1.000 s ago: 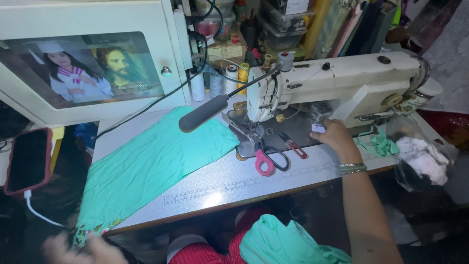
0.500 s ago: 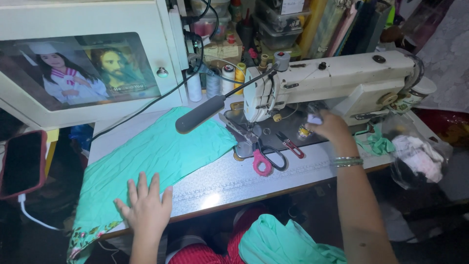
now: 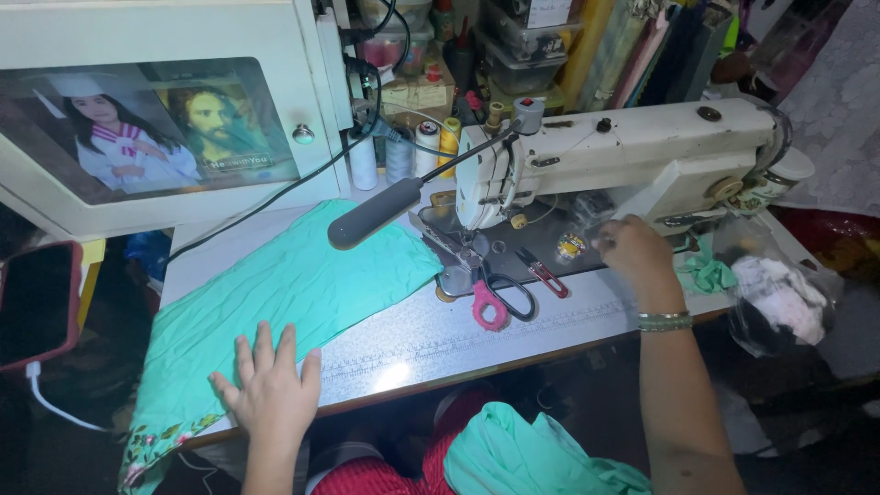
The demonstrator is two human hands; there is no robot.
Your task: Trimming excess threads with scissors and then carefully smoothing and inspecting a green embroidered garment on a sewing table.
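Note:
My left hand (image 3: 268, 390) lies flat with fingers spread on a long teal cloth (image 3: 284, 293) that runs across the grey sewing table (image 3: 550, 316) and hangs off its left front edge. My right hand (image 3: 634, 249) reaches under the arm of the white sewing machine (image 3: 632, 156), fingers curled near a small clear packet (image 3: 573, 243) on the machine bed; whether it grips the packet is unclear. Pink-handled scissors (image 3: 495, 298) and a small red thread snipper (image 3: 543, 271) lie on the bed between my hands. A dark bar-shaped lamp (image 3: 376, 213) sticks out over the cloth.
Thread spools (image 3: 399, 156) stand behind the machine. A white cabinet with pictures (image 3: 156, 128) fills the back left. A phone on a cable (image 3: 37, 307) hangs at the left. Clear bag with white scraps (image 3: 779, 298) and teal scraps (image 3: 710, 272) sit at right. Teal fabric (image 3: 522, 454) lies on my lap.
My left hand rose from below the table edge onto the teal cloth and slid right along it. My right hand stayed under the machine arm, shifting slightly.

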